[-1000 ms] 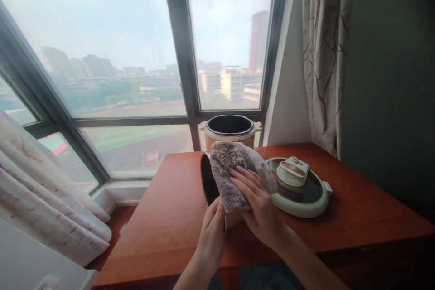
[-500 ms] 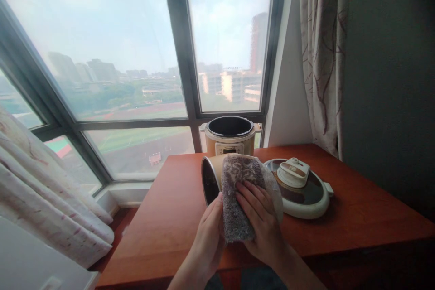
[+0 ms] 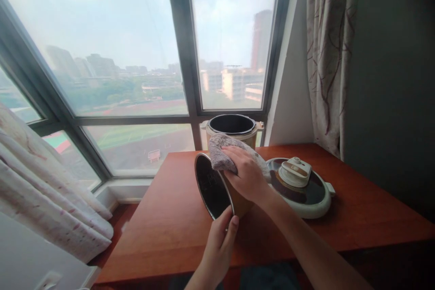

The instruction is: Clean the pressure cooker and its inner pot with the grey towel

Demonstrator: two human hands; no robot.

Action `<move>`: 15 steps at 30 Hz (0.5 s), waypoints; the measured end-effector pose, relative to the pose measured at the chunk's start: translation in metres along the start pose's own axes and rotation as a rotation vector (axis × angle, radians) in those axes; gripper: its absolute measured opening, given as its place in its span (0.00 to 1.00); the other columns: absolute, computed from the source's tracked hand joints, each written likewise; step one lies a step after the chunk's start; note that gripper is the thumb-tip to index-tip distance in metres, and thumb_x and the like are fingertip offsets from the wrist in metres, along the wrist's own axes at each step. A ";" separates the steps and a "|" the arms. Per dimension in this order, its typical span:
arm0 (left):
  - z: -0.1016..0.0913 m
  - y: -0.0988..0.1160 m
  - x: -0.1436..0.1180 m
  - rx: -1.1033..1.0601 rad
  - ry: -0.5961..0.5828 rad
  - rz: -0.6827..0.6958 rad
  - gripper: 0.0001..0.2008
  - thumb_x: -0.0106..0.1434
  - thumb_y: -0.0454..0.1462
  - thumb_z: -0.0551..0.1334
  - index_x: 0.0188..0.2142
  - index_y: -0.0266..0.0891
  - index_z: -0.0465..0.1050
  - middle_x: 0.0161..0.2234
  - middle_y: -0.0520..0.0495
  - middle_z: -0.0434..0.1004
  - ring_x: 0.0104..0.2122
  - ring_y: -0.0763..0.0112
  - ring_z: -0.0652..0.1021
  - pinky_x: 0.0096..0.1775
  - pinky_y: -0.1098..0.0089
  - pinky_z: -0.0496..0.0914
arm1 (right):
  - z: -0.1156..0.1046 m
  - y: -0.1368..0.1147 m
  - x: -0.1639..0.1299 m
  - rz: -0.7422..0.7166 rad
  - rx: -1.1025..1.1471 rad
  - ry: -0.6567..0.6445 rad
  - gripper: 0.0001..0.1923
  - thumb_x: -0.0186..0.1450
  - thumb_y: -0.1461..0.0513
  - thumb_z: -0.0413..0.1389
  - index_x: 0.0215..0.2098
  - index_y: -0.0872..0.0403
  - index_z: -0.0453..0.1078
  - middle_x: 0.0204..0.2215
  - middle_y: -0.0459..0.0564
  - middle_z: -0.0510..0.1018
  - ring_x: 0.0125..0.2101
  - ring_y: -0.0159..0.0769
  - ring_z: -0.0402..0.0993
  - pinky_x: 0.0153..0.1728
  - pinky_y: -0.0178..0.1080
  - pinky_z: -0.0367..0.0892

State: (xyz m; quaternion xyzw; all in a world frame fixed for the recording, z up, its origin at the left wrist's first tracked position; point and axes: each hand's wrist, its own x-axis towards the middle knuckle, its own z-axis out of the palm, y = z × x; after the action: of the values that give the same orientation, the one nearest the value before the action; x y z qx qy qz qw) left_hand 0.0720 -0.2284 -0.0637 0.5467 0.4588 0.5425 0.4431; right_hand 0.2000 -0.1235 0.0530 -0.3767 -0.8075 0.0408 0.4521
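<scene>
- Head view, centre of the frame: the pot (image 3: pixel 217 186) lay tipped on its side on the table (image 3: pixel 163 235), its dark mouth turned toward the left of the frame and its tan wall hidden mostly under the hands.
- The right hand (image 3: pixel 246 174) lay flat on the upper wall of the pot, fingers close together and curved over the grey cloth (image 3: pixel 219 156), pressing it against the metal near the rim.
- The left hand (image 3: pixel 219 247), lower centre, steadied the pot from below, thumb and fingers pinching the lower rim.
- To wipe well here, I judged that the cloth should stay bunched under the palm, with pressure following the curve of the wall, while the lower hand turns the pot a little at a time so no strip is missed.
- The grip at the rim looked light; a firmer hold would likely keep the pot from rolling toward the table edge.
- Just right of the pot, the lid (image 3: pixel 301 186) lay flat on the table, close to the right wrist, so wide strokes risked knocking it.
- Behind, by the window (image 3: pixel 118 54), the cooker (image 3: pixel 233 129) stood open.
</scene>
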 end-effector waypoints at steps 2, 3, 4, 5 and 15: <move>0.004 0.006 0.001 -0.029 0.016 0.011 0.26 0.62 0.54 0.64 0.52 0.41 0.79 0.51 0.41 0.80 0.53 0.52 0.76 0.57 0.61 0.67 | 0.000 -0.003 -0.005 0.017 0.035 0.036 0.23 0.63 0.66 0.55 0.57 0.55 0.71 0.57 0.54 0.75 0.59 0.44 0.67 0.64 0.50 0.58; 0.006 0.009 0.001 -0.051 0.021 0.009 0.24 0.62 0.53 0.64 0.51 0.41 0.80 0.50 0.41 0.80 0.52 0.52 0.76 0.57 0.61 0.68 | -0.002 -0.004 -0.010 0.017 0.046 0.049 0.22 0.64 0.66 0.54 0.57 0.55 0.71 0.57 0.54 0.75 0.60 0.43 0.67 0.64 0.50 0.58; 0.008 0.011 0.001 -0.077 0.023 0.005 0.23 0.62 0.52 0.65 0.50 0.41 0.80 0.49 0.42 0.81 0.51 0.52 0.76 0.56 0.61 0.68 | -0.003 -0.006 -0.015 0.010 0.050 0.061 0.22 0.65 0.65 0.54 0.57 0.54 0.70 0.57 0.54 0.75 0.60 0.44 0.66 0.64 0.51 0.58; 0.009 0.014 0.002 -0.108 0.023 -0.001 0.22 0.62 0.51 0.65 0.49 0.41 0.81 0.48 0.42 0.81 0.51 0.52 0.77 0.56 0.61 0.68 | -0.005 -0.008 -0.023 -0.005 0.050 0.069 0.23 0.65 0.65 0.53 0.59 0.54 0.69 0.58 0.54 0.74 0.61 0.44 0.64 0.64 0.52 0.57; 0.000 0.050 0.012 -0.373 0.035 -0.145 0.19 0.59 0.51 0.68 0.40 0.37 0.81 0.38 0.46 0.81 0.38 0.64 0.76 0.44 0.70 0.70 | 0.022 -0.004 -0.156 -0.180 -0.060 0.135 0.28 0.71 0.58 0.43 0.67 0.56 0.57 0.64 0.58 0.66 0.66 0.53 0.56 0.61 0.59 0.60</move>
State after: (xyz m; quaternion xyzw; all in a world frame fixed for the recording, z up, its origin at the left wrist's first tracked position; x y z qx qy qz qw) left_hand 0.0732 -0.2257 -0.0124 0.4112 0.3961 0.5943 0.5665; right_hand 0.2288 -0.2210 -0.0673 -0.3178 -0.8067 -0.0495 0.4958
